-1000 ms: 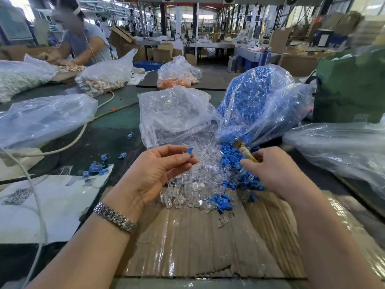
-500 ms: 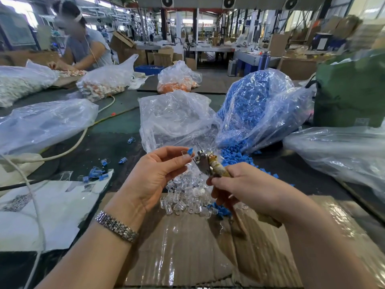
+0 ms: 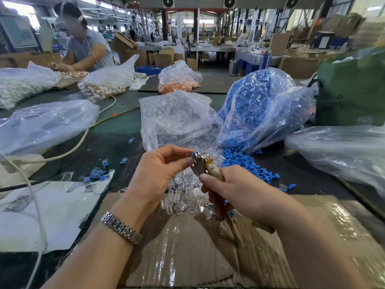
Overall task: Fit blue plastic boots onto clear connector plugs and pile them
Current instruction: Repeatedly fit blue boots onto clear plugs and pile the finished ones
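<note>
No readable writing. My left grip [image 3: 160, 174] pinches blue boot [image 3: 194, 153]; right grip [image 3: 235, 190] clasps pliers [image 3: 203, 166]. Below: taped cardboard [image 3: 187, 257] on dark worktop [image 3: 108, 147]; factory hall beyond.

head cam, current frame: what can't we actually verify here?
Head view only:
- Blue boot at the left hand fingertips: mostly hidden by the fingers and the pliers head; whether it holds a clear plug cannot be told.
- Pliers handles: wrapped by the right hand; how far they are squeezed is hidden.
- Loose blue pieces on the left: too small to tell whether fitted.
</note>
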The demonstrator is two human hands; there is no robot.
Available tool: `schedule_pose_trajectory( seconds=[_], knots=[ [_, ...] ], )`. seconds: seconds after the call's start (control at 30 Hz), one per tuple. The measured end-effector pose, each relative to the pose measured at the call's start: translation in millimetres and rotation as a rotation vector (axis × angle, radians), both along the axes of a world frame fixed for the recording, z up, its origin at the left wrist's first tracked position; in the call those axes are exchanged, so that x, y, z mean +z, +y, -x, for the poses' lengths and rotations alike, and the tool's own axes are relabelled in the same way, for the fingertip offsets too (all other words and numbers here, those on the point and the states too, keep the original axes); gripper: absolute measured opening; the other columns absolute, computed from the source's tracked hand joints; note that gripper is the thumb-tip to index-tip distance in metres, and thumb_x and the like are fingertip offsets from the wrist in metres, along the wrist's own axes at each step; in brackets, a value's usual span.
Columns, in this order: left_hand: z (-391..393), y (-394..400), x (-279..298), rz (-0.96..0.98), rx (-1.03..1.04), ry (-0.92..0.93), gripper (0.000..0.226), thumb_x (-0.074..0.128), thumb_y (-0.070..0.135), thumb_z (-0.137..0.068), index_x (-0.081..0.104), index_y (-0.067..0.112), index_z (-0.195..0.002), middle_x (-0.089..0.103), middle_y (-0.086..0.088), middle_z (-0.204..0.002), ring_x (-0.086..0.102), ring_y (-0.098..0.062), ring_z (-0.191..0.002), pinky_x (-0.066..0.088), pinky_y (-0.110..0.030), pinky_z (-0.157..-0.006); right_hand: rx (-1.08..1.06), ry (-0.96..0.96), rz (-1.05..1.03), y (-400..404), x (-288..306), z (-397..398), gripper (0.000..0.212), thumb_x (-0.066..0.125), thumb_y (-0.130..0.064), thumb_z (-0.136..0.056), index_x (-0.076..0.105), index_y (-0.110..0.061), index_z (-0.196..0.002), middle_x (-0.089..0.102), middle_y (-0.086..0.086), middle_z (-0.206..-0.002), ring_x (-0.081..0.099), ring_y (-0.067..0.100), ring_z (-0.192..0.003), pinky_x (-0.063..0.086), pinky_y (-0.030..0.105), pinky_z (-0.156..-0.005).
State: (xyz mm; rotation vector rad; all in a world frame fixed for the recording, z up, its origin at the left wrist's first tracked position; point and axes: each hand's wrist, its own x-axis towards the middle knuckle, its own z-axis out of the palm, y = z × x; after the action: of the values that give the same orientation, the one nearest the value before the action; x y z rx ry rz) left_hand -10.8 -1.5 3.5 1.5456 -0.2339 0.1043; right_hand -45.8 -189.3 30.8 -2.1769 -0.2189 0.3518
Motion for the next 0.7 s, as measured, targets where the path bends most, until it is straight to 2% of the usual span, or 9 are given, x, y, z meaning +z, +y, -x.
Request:
schedule_pose_trajectory(
  seconds=[0.13, 0.27, 0.33, 0.43, 0.5, 0.57, 0.6, 0.63, 0.7],
  knots=[
    [0, 0, -1, -0.055, 0.024, -0.009, 0.017, 0.077, 0.006, -0.08, 0.08, 0.016, -0.094, 0.08, -0.001, -0.095, 0.074, -0.015, -0.097, 0.057, -0.023, -0.09, 0.007, -0.011, 0.027, 3, -5, -3, 0.048, 0.05, -0.048, -0.102, 0.063, -0.006, -0.084, 0.063, 0.001, -0.054, 0.062, 0.018, -0.048, 0.055, 0.033, -0.057],
    [0, 6, 2, -0.052, 0.04, -0.008, 0.017, 0.079, 0.014, -0.076, 0.08, 0.019, -0.092, 0.079, 0.0, -0.093, 0.074, -0.014, -0.094, 0.058, -0.022, -0.084, -0.014, 0.035, -0.056, 4, -5, -4, 0.05, 0.052, -0.051, -0.1, 0.066, -0.004, -0.09, 0.067, 0.005, -0.064, 0.065, 0.018, -0.052, 0.056, 0.034, -0.06],
    [-5, 16, 3, -0.098, 0.124, -0.016, 0.016, 0.081, 0.014, -0.077, 0.079, 0.022, -0.091, 0.079, 0.002, -0.092, 0.074, -0.009, -0.09, 0.056, -0.02, -0.079, -0.036, 0.053, -0.062, -3, -3, -5, 0.053, 0.053, -0.054, -0.098, 0.066, -0.003, -0.094, 0.069, 0.004, -0.068, 0.067, 0.02, -0.057, 0.057, 0.035, -0.063],
    [-15, 46, 4, -0.433, 0.496, -0.043, 0.016, 0.081, 0.011, -0.084, 0.073, 0.024, -0.087, 0.075, 0.005, -0.085, 0.069, -0.004, -0.081, 0.054, -0.02, -0.076, -0.177, -0.056, 0.096, -21, 1, -7, 0.045, 0.058, -0.055, -0.095, 0.061, -0.014, -0.075, 0.062, -0.002, -0.061, 0.059, 0.017, -0.055, 0.05, 0.036, -0.058],
    [-20, 62, 2, -0.742, 0.711, -0.005, 0.019, 0.075, 0.008, -0.085, 0.071, 0.023, -0.096, 0.072, -0.002, -0.1, 0.066, -0.019, -0.093, 0.055, -0.04, -0.085, -0.299, -0.176, 0.305, -33, 1, -11, 0.045, 0.059, -0.053, -0.095, 0.052, -0.017, -0.069, 0.058, -0.003, -0.062, 0.054, 0.017, -0.057, 0.04, 0.033, -0.055],
    [-21, 63, -1, -0.93, 0.739, -0.043, 0.026, 0.07, 0.007, -0.085, 0.072, 0.022, -0.106, 0.067, -0.006, -0.112, 0.061, -0.028, -0.106, 0.051, -0.046, -0.093, -0.389, -0.223, 0.478, -42, 1, -15, 0.041, 0.058, -0.051, -0.095, 0.051, -0.017, -0.073, 0.058, 0.001, -0.071, 0.055, 0.02, -0.065, 0.036, 0.035, -0.057],
    [-21, 59, -3, -0.935, 0.685, -0.096, 0.027, 0.068, 0.006, -0.085, 0.073, 0.022, -0.107, 0.066, -0.004, -0.112, 0.061, -0.025, -0.105, 0.051, -0.042, -0.09, -0.413, -0.219, 0.532, -45, -1, -16, 0.04, 0.058, -0.05, -0.095, 0.052, -0.016, -0.074, 0.058, 0.002, -0.073, 0.054, 0.02, -0.067, 0.035, 0.035, -0.057],
    [-20, 53, -6, -0.918, 0.603, -0.144, 0.027, 0.067, 0.004, -0.087, 0.074, 0.023, -0.106, 0.067, 0.0, -0.109, 0.063, -0.018, -0.098, 0.051, -0.03, -0.081, -0.425, -0.21, 0.569, -47, -2, -18, 0.04, 0.058, -0.049, -0.095, 0.052, -0.015, -0.074, 0.057, 0.003, -0.075, 0.054, 0.02, -0.068, 0.035, 0.034, -0.057],
    [-19, 40, -12, -0.955, 0.45, -0.161, 0.027, 0.066, 0.006, -0.09, 0.076, 0.026, -0.105, 0.07, 0.008, -0.106, 0.061, -0.005, -0.086, 0.041, -0.011, -0.069, -0.429, -0.19, 0.619, -51, -3, -22, 0.04, 0.059, -0.048, -0.095, 0.053, -0.015, -0.074, 0.057, 0.003, -0.075, 0.053, 0.018, -0.066, 0.033, 0.032, -0.054]
  ],
)
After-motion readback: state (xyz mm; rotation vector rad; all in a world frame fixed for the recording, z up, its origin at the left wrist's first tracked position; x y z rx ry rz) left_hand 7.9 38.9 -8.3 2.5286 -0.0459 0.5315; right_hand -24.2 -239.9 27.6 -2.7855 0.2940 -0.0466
